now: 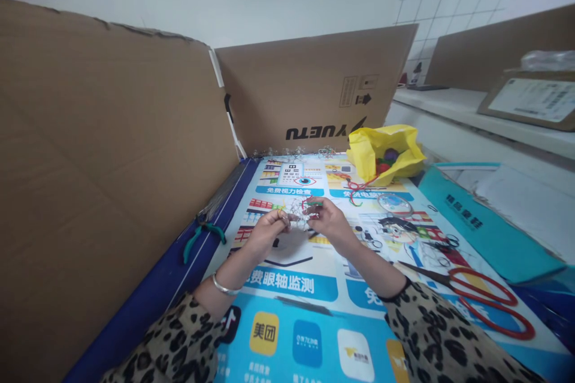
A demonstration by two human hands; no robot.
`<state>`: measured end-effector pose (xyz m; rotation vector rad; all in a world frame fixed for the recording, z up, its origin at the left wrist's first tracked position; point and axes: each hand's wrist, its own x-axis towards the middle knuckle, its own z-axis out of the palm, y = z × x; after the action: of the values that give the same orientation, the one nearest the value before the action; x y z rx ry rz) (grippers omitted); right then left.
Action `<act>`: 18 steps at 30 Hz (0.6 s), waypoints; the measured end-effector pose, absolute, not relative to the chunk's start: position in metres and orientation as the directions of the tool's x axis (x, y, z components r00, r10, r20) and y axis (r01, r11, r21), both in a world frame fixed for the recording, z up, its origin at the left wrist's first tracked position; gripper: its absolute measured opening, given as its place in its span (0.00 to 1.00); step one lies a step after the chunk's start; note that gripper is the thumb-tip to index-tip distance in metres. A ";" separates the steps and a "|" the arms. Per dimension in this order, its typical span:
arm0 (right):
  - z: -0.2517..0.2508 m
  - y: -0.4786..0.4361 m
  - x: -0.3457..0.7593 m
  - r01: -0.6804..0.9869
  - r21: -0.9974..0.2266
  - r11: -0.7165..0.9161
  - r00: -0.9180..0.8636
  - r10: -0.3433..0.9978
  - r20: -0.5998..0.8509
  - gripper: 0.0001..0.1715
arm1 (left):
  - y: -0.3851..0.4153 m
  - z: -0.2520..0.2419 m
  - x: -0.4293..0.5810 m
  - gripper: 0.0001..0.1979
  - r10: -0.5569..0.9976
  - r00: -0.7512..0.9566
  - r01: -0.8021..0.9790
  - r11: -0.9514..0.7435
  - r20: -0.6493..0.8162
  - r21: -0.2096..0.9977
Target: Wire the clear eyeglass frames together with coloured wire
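Observation:
My left hand (269, 228) and my right hand (331, 224) meet over the middle of the printed sheet. Between them is a small openwork piece of bent silver wire (297, 210). The fingers of my left hand pinch its left side, while my right hand grips its right side. Red and green strands show by my right fingertips; whether they are fixed to the wire piece is too small to tell. Pliers with teal handles (193, 243) lie left of my left hand. Large red-handled scissors (483, 288) rest to the right of my right forearm.
Cardboard panels (309, 90) wall the left and back. A yellow bag (366, 152) holds coloured balls, with red and green strands (358, 187) beside it. More wire pieces (299, 152) line the back edge. A round clear item (395, 204), small dark scissors (449, 242) and a teal box (476, 221) stand right.

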<state>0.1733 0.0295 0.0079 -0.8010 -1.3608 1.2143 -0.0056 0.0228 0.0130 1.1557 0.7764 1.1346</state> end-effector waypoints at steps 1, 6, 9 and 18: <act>0.008 0.029 0.173 -0.180 -0.959 0.219 -0.216 0.942 0.256 0.25 | 0.023 0.014 -0.006 0.07 0.956 0.284 -0.296 0.010 0.078 0.955; 0.006 0.027 0.172 -0.186 -0.959 0.213 -0.253 0.933 0.256 0.23 | 0.018 0.021 -0.007 0.04 0.916 0.377 -0.405 0.034 0.133 0.914; 0.007 0.028 0.172 -0.227 -0.940 0.254 -0.181 0.938 0.297 0.23 | 0.017 0.022 -0.008 0.04 0.907 0.396 -0.429 0.045 0.143 0.902; 0.015 0.026 0.175 -0.475 -0.874 0.103 -0.189 0.958 0.216 0.19 | 0.023 0.015 -0.010 0.04 0.936 0.331 -0.476 0.053 0.123 0.878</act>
<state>0.1746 0.0256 0.0154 -0.6099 -1.0812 1.4411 -0.0101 0.0230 0.0151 1.0134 0.5718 1.1662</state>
